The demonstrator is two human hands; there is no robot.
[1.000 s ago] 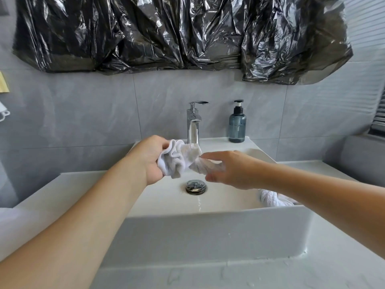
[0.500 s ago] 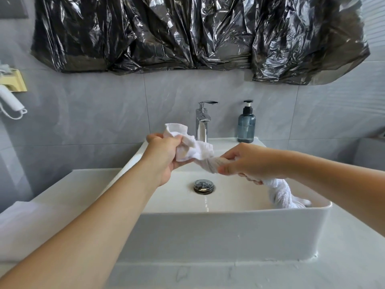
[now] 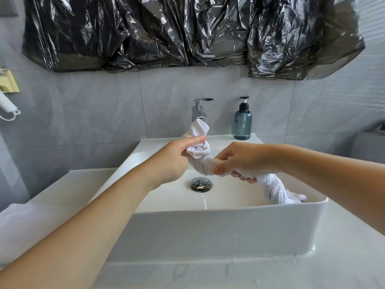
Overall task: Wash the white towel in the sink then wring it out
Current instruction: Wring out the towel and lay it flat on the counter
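Head view. We see both bare forearms reaching in over a white rectangular sink (image 3: 218,230) that sits on a pale countertop (image 3: 343,257). The white towel (image 3: 200,157) is held above the basin, twisted into a rope between the two hands.

The left hand (image 3: 175,159) grips the upper end of the towel, thumb extended along the top and fingers curled round the cloth. A loose, crumpled end of the towel stands up above this hand, just in front of the chrome faucet (image 3: 199,110).

The right hand (image 3: 241,161) grips the twisted middle section, fingers wrapped round it with the thumb tip showing at the front. Past this hand the towel runs down to the right as a tight twisted length, and its far end lies in the right corner of the basin, against the inner wall.

The chrome drain (image 3: 201,183) sits in the basin floor, below and between the two hands. A thin wet streak runs from it toward the front wall.

A dark blue-grey soap dispenser (image 3: 242,122) stands upright on the rear ledge of the sink, to the right of the faucet. Crumpled black plastic sheeting (image 3: 187,32) hangs across the grey tiled wall above. A white hair dryer (image 3: 7,105) on a beige mount shows at the left edge.
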